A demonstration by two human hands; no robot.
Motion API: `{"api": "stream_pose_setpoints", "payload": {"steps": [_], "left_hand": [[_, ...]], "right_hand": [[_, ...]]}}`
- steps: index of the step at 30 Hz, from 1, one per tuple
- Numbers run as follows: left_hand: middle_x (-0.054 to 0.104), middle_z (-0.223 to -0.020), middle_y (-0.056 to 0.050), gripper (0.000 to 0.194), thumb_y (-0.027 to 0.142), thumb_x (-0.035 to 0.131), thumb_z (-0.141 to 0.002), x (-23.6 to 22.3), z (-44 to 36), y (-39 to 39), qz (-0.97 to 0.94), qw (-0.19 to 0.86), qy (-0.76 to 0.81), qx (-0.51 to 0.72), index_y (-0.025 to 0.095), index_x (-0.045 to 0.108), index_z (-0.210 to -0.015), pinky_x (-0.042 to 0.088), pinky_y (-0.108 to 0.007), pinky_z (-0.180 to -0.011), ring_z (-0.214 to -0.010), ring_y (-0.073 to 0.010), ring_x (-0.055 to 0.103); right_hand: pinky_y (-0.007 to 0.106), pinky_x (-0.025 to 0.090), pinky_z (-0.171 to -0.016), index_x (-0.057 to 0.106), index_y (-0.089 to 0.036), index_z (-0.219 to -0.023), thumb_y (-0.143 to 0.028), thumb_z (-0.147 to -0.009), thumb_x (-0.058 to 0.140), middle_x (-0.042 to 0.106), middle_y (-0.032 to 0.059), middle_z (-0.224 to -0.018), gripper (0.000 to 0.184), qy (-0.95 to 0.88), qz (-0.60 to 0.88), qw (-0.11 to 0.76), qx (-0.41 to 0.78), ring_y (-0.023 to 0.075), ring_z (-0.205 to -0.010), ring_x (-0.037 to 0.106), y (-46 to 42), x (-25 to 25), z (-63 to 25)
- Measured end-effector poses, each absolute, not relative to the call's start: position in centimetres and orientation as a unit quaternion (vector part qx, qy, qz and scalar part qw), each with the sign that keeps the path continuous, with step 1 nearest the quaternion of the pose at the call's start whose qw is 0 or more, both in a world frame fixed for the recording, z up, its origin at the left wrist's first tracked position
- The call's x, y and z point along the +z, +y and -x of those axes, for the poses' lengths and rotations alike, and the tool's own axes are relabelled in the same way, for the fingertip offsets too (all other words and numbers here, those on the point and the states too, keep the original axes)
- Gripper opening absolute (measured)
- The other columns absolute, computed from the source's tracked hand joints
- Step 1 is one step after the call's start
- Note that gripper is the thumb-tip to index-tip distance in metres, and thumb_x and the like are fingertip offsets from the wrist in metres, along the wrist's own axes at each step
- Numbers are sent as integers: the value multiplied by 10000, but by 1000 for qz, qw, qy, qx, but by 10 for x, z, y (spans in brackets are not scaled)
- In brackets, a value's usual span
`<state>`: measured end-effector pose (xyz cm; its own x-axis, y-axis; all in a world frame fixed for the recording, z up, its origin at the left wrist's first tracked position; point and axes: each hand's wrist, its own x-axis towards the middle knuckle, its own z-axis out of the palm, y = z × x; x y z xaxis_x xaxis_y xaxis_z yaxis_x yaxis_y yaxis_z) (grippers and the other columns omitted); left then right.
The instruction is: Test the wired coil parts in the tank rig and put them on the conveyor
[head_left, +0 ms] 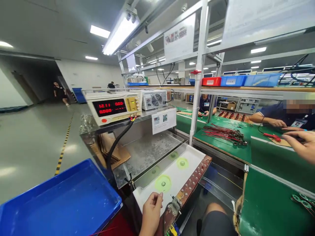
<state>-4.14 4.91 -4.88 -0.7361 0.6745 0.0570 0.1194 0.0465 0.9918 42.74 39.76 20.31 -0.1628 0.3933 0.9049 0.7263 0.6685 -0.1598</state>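
My left hand (152, 209) is over the near end of a white board, thumb and fingers pressed together. Anything held between them is hidden or too small to make out. Just beyond the fingertips lies a pale green disc (162, 183) with a metal piece at its centre. A second green disc (182, 163) sits farther up the board. Beside the hand, a small metal clamp-like fixture (175, 206) is on a brown strip (194, 180) dotted with screws. At the right edge my right hand (304, 144) reaches over the green bench, its fingers stretched out and partly cut off.
A blue tray (61, 200) stands at lower left. A power supply (112, 108) with red digits sits on the metal shelf. Red and black wires (223, 133) lie on the green mat (221, 149). Co-workers sit beyond, near a red-handled tool (272, 136). Metal posts (198, 72) rise mid-view.
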Motion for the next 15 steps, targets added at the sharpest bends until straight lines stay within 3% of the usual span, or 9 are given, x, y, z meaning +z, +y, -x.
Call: {"api": "stream_pose_setpoints", "payload": {"steps": [2,5,7,9,11,13,15], "left_hand": [[566,-648,-34,648,837,577,-732,-34,38,44,-295,197,673,649,191,610,-742,441,-316,-645,-643,-211,540],[651,-1010,-124,563,673,592,-849,-3,26,30,-367,150,633,665,176,655,-1105,473,-338,-756,-823,-235,588],[631,-1099,-136,657,566,660,-851,18,15,22,-426,154,610,650,181,532,-1368,471,-338,-765,-829,-228,573],[632,-1104,-123,857,477,778,-779,33,3,19,-451,190,611,622,195,395,-1493,468,-330,-746,-775,-208,551],[643,-1122,-112,796,381,803,-760,39,-7,18,-446,232,620,603,208,451,-1453,464,-318,-738,-728,-180,538],[672,-1037,-102,448,343,724,-814,36,-16,18,-426,292,600,611,175,625,-1218,456,-298,-715,-719,-163,551],[677,-828,-76,265,383,664,-841,28,-22,15,-388,398,554,620,151,652,-968,414,-261,-599,-626,-137,533]], "right_hand": [[415,386,-659,756,-258,-791,-858,-810,463,721,130,-809,667,-798,341,471,-158,162,-695,611,365,215,-379],[411,475,-792,725,-287,-898,-661,-916,544,726,117,-937,416,-853,240,454,-92,185,-853,671,301,220,-296],[385,516,-838,713,-285,-929,-476,-941,618,719,111,-969,214,-882,161,441,-38,192,-900,682,261,217,-243],[353,547,-826,698,-273,-938,-327,-937,637,713,96,-974,82,-902,94,421,18,194,-908,685,229,210,-197],[321,555,-813,685,-253,-945,-243,-933,611,705,73,-986,76,-913,47,398,74,180,-903,681,207,199,-156],[302,548,-824,684,-228,-950,-193,-924,574,700,62,-994,118,-920,24,373,120,166,-902,672,198,183,-120],[295,538,-839,696,-203,-964,-150,-894,563,702,63,-990,159,-927,37,342,151,164,-901,665,200,161,-88]]}}
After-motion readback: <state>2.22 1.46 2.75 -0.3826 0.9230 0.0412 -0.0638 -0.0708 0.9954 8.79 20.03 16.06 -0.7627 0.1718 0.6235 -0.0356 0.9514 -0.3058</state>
